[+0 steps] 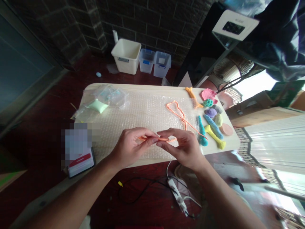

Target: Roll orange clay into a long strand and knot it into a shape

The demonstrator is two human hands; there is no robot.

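Between my two hands is a thin orange strip of modelling clay (163,139), held over the near edge of the table. My left hand (135,144) pinches it between thumb and fingertips. The fingers of my right hand (182,144) are closed on the strip's other side, close to the left fingertips. Just beyond the right hand lies a long orange clay strand (178,114), looped and crossed over itself on bubble wrap (143,109). A teal clay piece (202,130) lies to the right of the strand.
At the table's right are an orange bone-shaped piece (193,98), a yellow bone-shaped piece (215,137), a blue roll (213,126) and a pink lump (209,94). A pale green packet (98,106) lies at the left. Bins (127,57) stand beyond; a power strip (177,195) lies below.
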